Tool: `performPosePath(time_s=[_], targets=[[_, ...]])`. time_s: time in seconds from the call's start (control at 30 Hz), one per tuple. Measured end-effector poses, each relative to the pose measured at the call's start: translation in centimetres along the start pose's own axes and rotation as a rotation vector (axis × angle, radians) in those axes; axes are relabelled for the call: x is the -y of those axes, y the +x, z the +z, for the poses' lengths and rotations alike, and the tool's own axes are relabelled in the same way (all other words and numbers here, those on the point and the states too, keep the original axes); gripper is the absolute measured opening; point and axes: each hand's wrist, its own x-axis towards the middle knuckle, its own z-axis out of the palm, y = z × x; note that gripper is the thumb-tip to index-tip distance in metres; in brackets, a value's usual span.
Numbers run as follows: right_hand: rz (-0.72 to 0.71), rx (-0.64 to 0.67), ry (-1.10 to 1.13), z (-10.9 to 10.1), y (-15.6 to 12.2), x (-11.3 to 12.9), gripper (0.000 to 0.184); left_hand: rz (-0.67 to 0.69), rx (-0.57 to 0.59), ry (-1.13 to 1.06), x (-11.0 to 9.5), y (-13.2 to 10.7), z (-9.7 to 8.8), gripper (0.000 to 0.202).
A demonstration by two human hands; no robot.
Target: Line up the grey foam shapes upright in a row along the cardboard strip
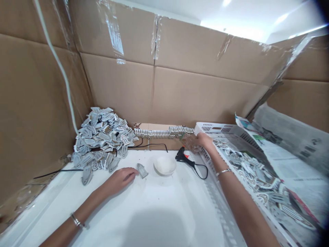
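Cardboard walls (115,82) are being cut off by the frame's edges. On a white table (159,212), a crate (217,127) is being cropped at lower right, its contents partly blocked by the right forearm (238,195). In the pile (102,137) at left, lower pieces are being hidden by upper ones; beside it, a row (156,133) is being backed by cardboard. A glue gun (185,158) is being left unheld. Hands are being held well apart: by the right (205,140), at the crate's corner, a blurry clear bag (190,142) is being met; whether it is being gripped cannot be told, fingertips being obscured. Between gun and left hand (122,180), a bowl (165,166) is being seen. By the left fingertips, a gray piece (142,170) on the table is being touched at its edge; any pinch cannot be made out.
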Motion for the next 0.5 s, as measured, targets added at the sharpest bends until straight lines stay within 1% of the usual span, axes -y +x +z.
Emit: performPosePath(time_s=[0.27, 0.5], targets=[[-0.013, 0.002, 0.044, 0.28, -0.44, -0.10, 0.034, -0.001, -0.001, -0.006, 0.17, -0.01, 0.08, 0.035], [-0.015, -0.033, 0.092, 0.41, -0.10, -0.24, 0.030, -0.001, 0.000, -0.013, 0.23, -0.03, 0.11, 0.036]])
